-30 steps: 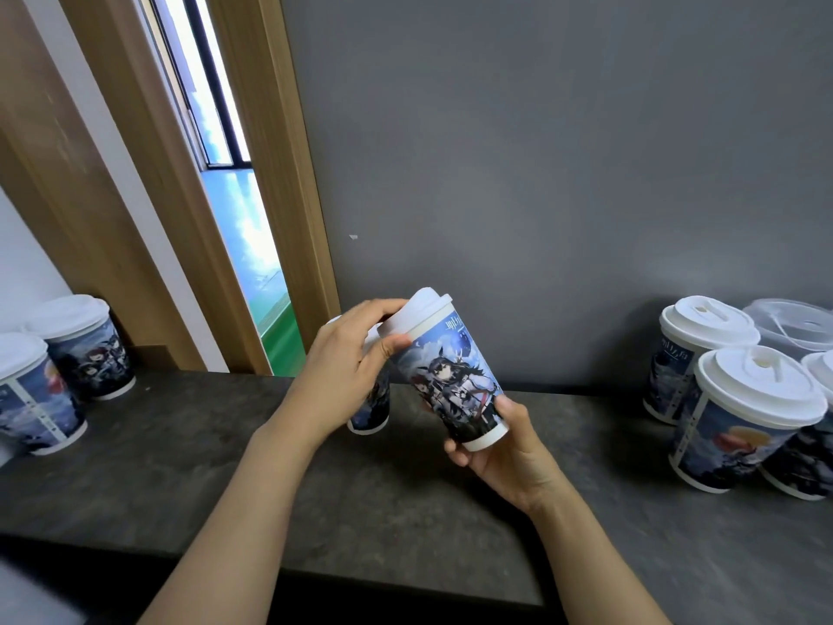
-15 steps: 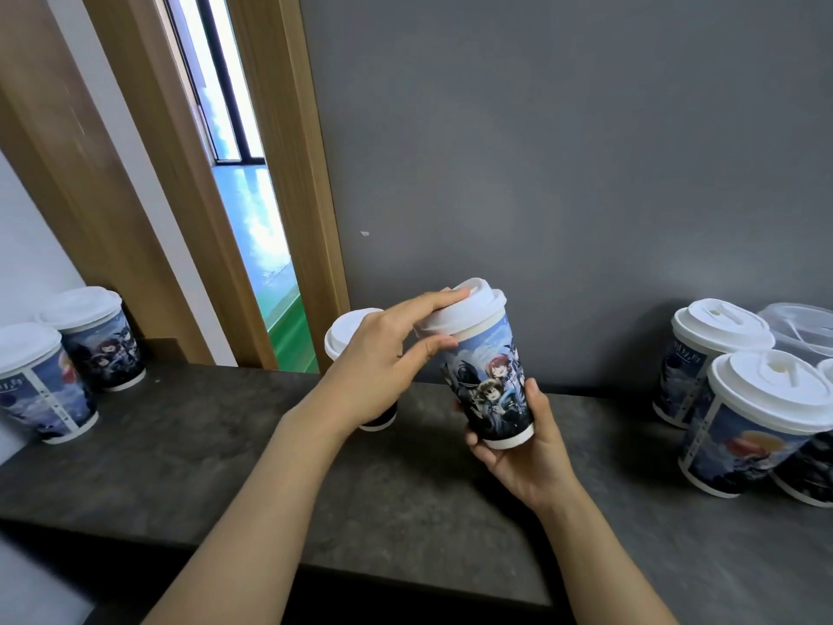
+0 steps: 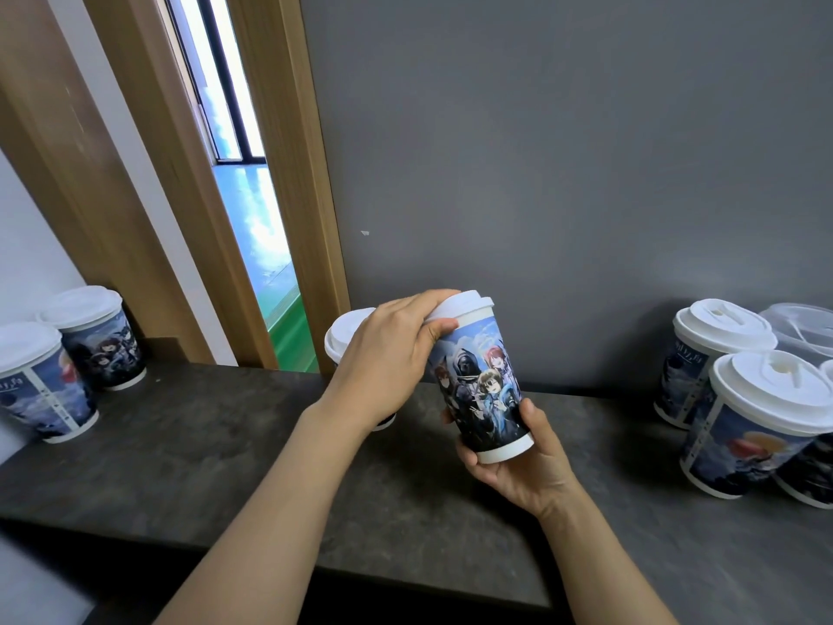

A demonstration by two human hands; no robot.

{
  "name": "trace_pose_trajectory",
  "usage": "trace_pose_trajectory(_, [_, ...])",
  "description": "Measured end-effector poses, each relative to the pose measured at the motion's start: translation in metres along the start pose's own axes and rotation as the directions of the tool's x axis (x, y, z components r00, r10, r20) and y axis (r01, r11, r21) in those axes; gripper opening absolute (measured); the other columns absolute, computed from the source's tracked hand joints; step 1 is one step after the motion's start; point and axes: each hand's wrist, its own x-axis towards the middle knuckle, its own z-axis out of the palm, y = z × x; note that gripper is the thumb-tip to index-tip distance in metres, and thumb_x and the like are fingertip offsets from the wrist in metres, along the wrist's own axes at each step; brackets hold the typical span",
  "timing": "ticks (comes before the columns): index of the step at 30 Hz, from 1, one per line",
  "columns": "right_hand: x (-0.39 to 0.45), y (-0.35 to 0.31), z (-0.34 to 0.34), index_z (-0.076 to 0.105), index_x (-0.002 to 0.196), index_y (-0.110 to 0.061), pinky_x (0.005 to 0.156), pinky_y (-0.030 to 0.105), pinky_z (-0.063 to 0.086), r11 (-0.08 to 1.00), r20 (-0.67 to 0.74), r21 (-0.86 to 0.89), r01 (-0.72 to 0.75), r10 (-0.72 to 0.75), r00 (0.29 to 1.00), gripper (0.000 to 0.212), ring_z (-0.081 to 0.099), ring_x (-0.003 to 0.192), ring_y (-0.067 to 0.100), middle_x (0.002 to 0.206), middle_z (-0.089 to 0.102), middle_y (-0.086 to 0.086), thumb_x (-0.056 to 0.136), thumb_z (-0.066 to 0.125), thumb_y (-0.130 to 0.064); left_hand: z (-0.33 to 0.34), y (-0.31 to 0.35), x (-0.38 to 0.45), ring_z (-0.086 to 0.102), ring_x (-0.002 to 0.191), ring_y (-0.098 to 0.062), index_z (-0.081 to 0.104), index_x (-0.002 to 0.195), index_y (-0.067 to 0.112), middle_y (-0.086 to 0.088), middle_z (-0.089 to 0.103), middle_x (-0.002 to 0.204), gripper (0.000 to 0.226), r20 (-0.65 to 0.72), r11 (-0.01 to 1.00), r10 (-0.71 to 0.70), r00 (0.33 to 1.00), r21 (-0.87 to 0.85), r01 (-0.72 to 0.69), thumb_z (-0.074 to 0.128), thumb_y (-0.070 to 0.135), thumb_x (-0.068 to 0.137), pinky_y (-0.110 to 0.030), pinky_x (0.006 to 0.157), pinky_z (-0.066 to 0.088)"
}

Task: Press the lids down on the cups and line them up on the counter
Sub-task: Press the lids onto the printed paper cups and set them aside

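Observation:
A printed paper cup (image 3: 484, 385) with a white lid (image 3: 464, 303) is held above the dark counter (image 3: 225, 444), nearly upright. My right hand (image 3: 518, 462) grips its base from below. My left hand (image 3: 387, 354) is curled over the lid's left side, thumb against the rim. Behind my left hand another lidded cup (image 3: 345, 338) stands on the counter, mostly hidden. Two lidded cups (image 3: 97, 336) (image 3: 34, 381) stand at the far left. A cluster of lidded cups (image 3: 762, 421) (image 3: 707, 354) stands at the right.
A clear plastic lid (image 3: 807, 327) lies behind the right cluster. The grey wall (image 3: 541, 173) backs the counter, and a wooden door frame (image 3: 288, 173) with a narrow opening is at the left. The counter's front edge runs below my arms.
The held cup has gone from tilted to nearly upright and turned, showing a different print. My left hand has closed further over the lid. The view has shifted slightly.

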Motion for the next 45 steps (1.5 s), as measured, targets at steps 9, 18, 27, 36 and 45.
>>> trace_pose_trajectory(9, [-0.001, -0.001, -0.004, 0.073, 0.112, -0.010, 0.047, 0.024, 0.029, 0.994, 0.037, 0.110, 0.007, -0.011, 0.999, 0.064, 0.058, 0.055, 0.023, 0.101, 0.069, 0.021, 0.064, 0.088, -0.049, 0.005, -0.005, -0.007, 0.049, 0.119, -0.003, 0.047, 0.139, 0.033, 0.010, 0.055, 0.134, 0.044, 0.035, 0.981, 0.017, 0.999, -0.193, -0.010, 0.040, 0.045, 0.096, -0.020, 0.090, 0.047])
trace_pose_trajectory(18, [0.001, -0.002, -0.008, 0.008, 0.145, -0.011, 0.059, 0.042, 0.060, 0.887, 0.296, 0.445, -0.120, -0.019, 0.955, 0.087, 0.064, 0.074, 0.042, 0.118, 0.055, 0.041, 0.089, 0.073, -0.030, 0.007, -0.015, -0.012, 0.046, 0.101, 0.006, 0.059, 0.121, 0.018, 0.013, 0.059, 0.112, 0.023, -0.101, 0.998, 0.037, 0.994, -0.051, -0.042, 0.050, 0.018, 0.099, 0.005, 0.081, 0.033])
trace_pose_trajectory(27, [0.007, 0.006, -0.008, 0.056, 0.126, -0.006, 0.048, 0.032, 0.049, 0.976, -0.146, -0.188, 0.107, -0.136, 0.980, 0.080, 0.067, 0.081, 0.033, 0.106, 0.065, 0.021, 0.062, 0.091, -0.038, 0.005, -0.004, -0.016, 0.062, 0.094, -0.022, 0.065, 0.112, 0.013, -0.003, 0.068, 0.102, 0.025, -0.192, 0.953, 0.106, 0.976, 0.298, -0.045, 0.060, 0.028, 0.093, -0.025, 0.075, 0.040])
trace_pose_trajectory(36, [0.007, 0.003, -0.010, 0.068, 0.118, -0.009, 0.044, 0.027, 0.047, 0.995, -0.100, -0.076, 0.070, -0.078, 0.992, 0.066, 0.068, 0.077, 0.026, 0.104, 0.068, 0.016, 0.069, 0.082, -0.052, 0.005, -0.013, -0.013, 0.050, 0.116, -0.002, 0.059, 0.130, 0.024, 0.007, 0.063, 0.127, 0.037, -0.113, 0.993, 0.011, 0.994, -0.113, -0.024, 0.060, 0.026, 0.094, -0.002, 0.089, 0.038])
trace_pose_trajectory(45, [0.007, -0.002, -0.015, 0.068, 0.125, -0.015, 0.054, 0.025, 0.034, 0.996, 0.120, 0.077, -0.037, 0.027, 0.992, 0.064, 0.066, 0.086, 0.020, 0.113, 0.070, 0.011, 0.082, 0.061, -0.062, 0.010, -0.016, -0.016, 0.050, 0.102, 0.015, 0.062, 0.118, 0.017, 0.013, 0.060, 0.111, 0.035, -0.201, 0.985, 0.040, 0.979, -0.156, -0.072, 0.050, 0.038, 0.092, 0.003, 0.084, 0.035])
